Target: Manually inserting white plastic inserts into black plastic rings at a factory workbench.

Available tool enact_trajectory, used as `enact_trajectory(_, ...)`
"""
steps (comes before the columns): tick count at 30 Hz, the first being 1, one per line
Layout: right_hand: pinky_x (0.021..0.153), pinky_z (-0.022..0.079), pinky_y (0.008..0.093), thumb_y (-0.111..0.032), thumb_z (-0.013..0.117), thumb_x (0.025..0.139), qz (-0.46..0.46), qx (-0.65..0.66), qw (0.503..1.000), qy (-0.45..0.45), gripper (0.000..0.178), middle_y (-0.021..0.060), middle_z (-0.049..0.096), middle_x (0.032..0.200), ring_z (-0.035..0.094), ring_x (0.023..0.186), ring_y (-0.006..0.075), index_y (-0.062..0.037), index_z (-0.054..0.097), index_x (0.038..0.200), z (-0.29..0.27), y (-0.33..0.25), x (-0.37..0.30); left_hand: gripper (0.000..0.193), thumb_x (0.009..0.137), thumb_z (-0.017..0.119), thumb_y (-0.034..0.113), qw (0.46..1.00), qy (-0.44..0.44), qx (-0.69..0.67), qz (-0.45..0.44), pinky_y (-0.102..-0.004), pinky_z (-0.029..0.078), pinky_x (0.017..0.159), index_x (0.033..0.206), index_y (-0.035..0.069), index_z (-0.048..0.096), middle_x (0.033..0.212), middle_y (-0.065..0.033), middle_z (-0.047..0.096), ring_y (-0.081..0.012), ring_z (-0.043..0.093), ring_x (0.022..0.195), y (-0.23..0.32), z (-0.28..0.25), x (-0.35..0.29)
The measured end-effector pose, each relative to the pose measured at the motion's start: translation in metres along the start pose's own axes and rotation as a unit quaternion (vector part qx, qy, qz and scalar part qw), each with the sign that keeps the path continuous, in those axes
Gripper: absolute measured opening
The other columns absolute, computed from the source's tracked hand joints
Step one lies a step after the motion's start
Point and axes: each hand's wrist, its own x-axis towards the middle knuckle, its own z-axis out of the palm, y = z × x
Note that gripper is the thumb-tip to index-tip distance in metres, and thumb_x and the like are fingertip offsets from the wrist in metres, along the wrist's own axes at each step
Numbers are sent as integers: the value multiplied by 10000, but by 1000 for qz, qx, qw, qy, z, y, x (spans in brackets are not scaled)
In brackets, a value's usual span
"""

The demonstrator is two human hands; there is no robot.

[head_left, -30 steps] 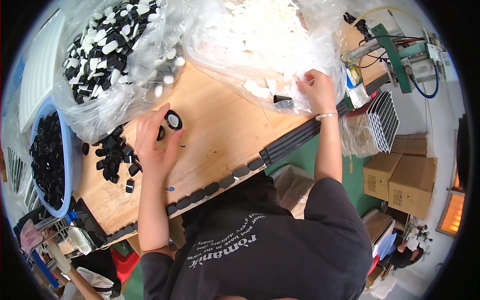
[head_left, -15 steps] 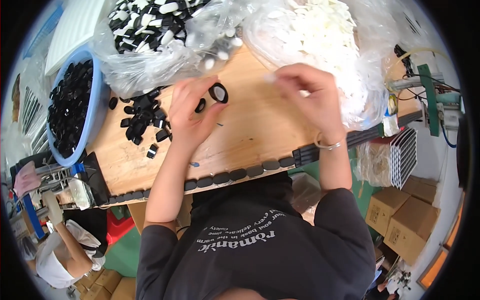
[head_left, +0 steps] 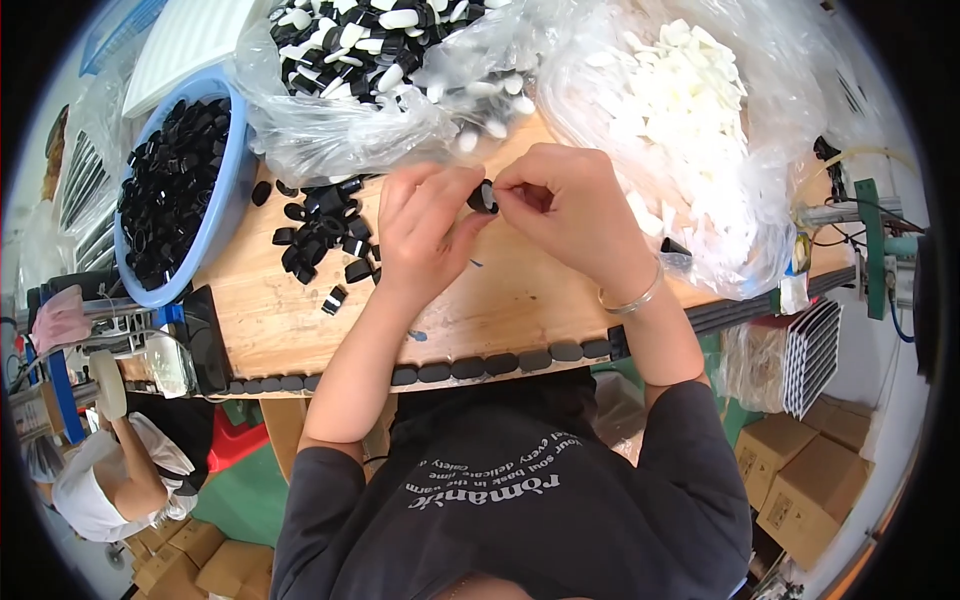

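Over the wooden table [head_left: 520, 290] my two hands meet at the fingertips. My left hand [head_left: 420, 225] is closed around a small black ring-shaped piece [head_left: 479, 200], which shows a pale spot on the side facing my right hand. Thumb and finger of my right hand [head_left: 570, 205] are pinched together against that side; what they hold is too small and covered to make out. Left of my left hand lie loose black ring pieces [head_left: 325, 225]. Beyond my right hand a clear plastic bag [head_left: 590, 100] spreads open with a heap of small white pieces [head_left: 690, 90].
A blue tub [head_left: 238, 150] full of black pieces stands at the left. Behind my hands sits a plastic bag [head_left: 350, 130] of mixed black and white pieces [head_left: 370, 40]. Dark padding [head_left: 490, 366] lines the table's front edge. Another person [head_left: 120, 480] works at lower left.
My right hand has come left from beside the white heap to the black ring in my left hand. My left hand has turned and closed more around the ring; the whole view has shifted slightly.
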Motion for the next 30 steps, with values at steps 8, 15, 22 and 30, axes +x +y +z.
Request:
enact_trajectory(8, 540, 472, 212, 14, 704, 772, 79, 103, 991, -16, 66, 39, 620, 706, 581, 596, 81, 7, 659, 820, 2, 4, 1, 473, 541, 777, 8, 995, 36, -57, -72, -368, 450, 760, 999, 33, 662, 954, -68, 660, -276, 578, 873, 0, 0, 0)
enact_trajectory(15, 570, 489, 212, 28, 676, 787, -59, -39, 997, -11, 46, 40, 632, 752, 598, 630, 78, 9, 669, 828, 6, 5, 1, 460, 571, 776, 10, 1000, -1, -8, -18, -364, 479, 787, 1017, 28, 666, 945, -71, 667, -282, 585, 893, -4, 0, -1)
enact_trajectory(22, 685, 513, 211, 31, 659, 828, 53, 300, 952, -5, 308, 25, 620, 971, 603, 781, 77, -15, 613, 1129, 15, 11, -3, 490, 562, 795, 9, 984, 44, -124, -118, -364, 479, 804, 1035, 27, 671, 955, -75, 670, -274, 586, 902, -7, -1, -1)
enact_trajectory(30, 756, 521, 219, -7, 667, 848, 121, 312, 942, -17, 330, 35, 616, 1006, 601, 853, 78, 9, 576, 1164, 26, 21, -3, 545, 546, 791, -18, 995, 39, -81, -40, -348, 479, 783, 1074, 57, 678, 951, -68, 678, -261, 578, 885, -5, -1, 0)
